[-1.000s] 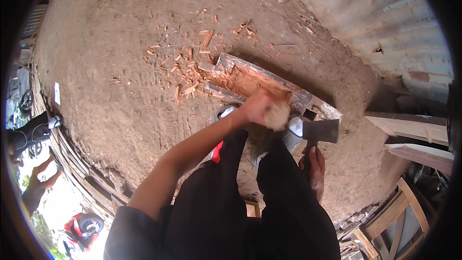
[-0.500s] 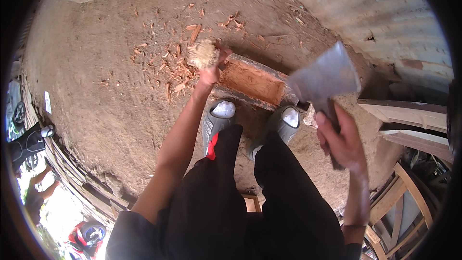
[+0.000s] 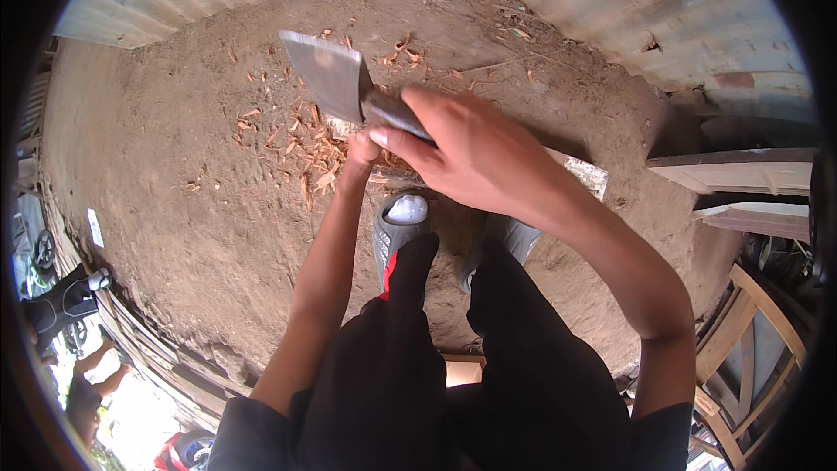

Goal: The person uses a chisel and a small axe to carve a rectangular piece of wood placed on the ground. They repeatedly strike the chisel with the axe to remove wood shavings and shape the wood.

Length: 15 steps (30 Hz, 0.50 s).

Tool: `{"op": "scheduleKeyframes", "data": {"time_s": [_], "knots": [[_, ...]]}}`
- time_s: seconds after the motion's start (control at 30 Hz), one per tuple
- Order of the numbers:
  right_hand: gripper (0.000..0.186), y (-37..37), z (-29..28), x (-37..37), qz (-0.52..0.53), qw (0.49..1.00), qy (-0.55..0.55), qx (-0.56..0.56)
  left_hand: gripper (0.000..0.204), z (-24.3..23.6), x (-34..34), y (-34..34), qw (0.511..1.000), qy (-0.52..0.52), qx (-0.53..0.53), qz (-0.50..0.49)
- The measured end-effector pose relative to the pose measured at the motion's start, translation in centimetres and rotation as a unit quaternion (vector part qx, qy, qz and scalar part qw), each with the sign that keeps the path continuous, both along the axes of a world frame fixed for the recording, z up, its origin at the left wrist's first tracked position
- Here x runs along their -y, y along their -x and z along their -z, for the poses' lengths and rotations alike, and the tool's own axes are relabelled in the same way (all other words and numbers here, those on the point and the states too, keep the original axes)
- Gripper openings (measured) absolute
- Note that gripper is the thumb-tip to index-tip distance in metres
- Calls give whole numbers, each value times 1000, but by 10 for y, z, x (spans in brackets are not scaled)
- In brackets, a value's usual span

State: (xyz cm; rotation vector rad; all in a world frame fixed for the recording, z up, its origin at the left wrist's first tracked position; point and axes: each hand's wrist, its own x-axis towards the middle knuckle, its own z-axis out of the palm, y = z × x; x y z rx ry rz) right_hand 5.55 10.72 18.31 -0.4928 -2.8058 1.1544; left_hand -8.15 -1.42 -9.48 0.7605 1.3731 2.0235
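Observation:
My right hand (image 3: 458, 148) is closed round the dark handle of a hatchet (image 3: 327, 74). Its broad grey blade points up and left, right over my left hand (image 3: 362, 148). That hand is closed on an upright tool with a frayed, pale wooden top (image 3: 340, 127), probably a chisel handle. The blade covers most of this top, and the tool's lower end is hidden. Beneath my right hand and forearm lies a hollowed wooden block (image 3: 586, 176), with little but its pale right end showing.
Reddish wood chips (image 3: 305, 144) litter the dirt floor left of the block. My feet in grey shoes (image 3: 401, 220) stand close on its near side. Corrugated metal sheets (image 3: 663, 26) border the far side. Boards (image 3: 741, 174) and a wooden frame (image 3: 741, 340) lie at right.
The hatchet has swung from the right across to the left, over the frayed top in my left hand. My right forearm now hides most of the block's hollow.

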Motion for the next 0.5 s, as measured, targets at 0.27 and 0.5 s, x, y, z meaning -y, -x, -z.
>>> {"op": "scheduleKeyframes", "data": {"time_s": [0.27, 0.5], "knots": [[32, -4, 7, -9, 17, 1000, 11, -12, 19, -36, -16, -11, 997, 19, -73, -11], [39, -5, -32, -15, 89, 987, 128, 35, 17, -54, -24, -5, 987, 37, -93, -123]]}}
